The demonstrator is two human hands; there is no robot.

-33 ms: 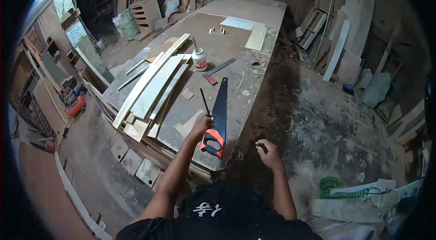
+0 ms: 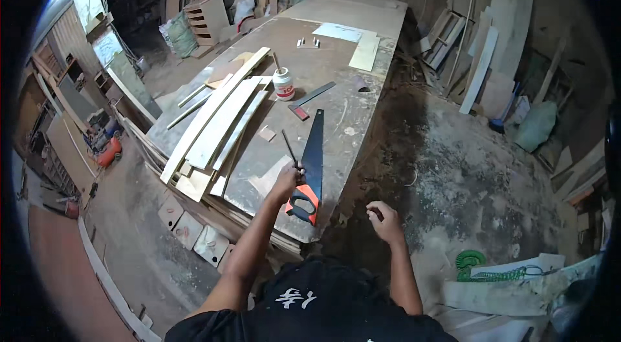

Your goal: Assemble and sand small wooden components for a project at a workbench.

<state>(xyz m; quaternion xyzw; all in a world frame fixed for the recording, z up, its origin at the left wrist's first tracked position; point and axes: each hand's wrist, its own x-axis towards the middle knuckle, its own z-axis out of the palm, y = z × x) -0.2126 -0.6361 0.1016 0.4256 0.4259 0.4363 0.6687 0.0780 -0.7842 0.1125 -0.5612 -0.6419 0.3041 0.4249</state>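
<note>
My left hand (image 2: 284, 181) is closed around a thin dark stick (image 2: 288, 146), which points up and away over the bench. Just right of that hand, a handsaw (image 2: 313, 158) lies on the bench, its dark blade pointing away and its orange and black handle near the front corner. Beyond the bench's right edge, my right hand (image 2: 387, 221) hangs in the air with its fingers loosely curled and nothing visible in them. A try square (image 2: 312, 101) with a dark blade and reddish stock rests past the saw. Beside it stands a white jar (image 2: 283, 85) with a stick in it.
Pale wooden strips (image 2: 226, 123) are piled along the left of the workbench (image 2: 336, 141). Farther back lie a pale board (image 2: 365, 52) and a white sheet (image 2: 337, 32). Planks (image 2: 482, 67) lean at the right, and a green coiled hose (image 2: 470, 264) is at lower right.
My right hand has shifted slightly to the right. The stick in my left hand has tilted a little to the left. The saw stays where it was.
</note>
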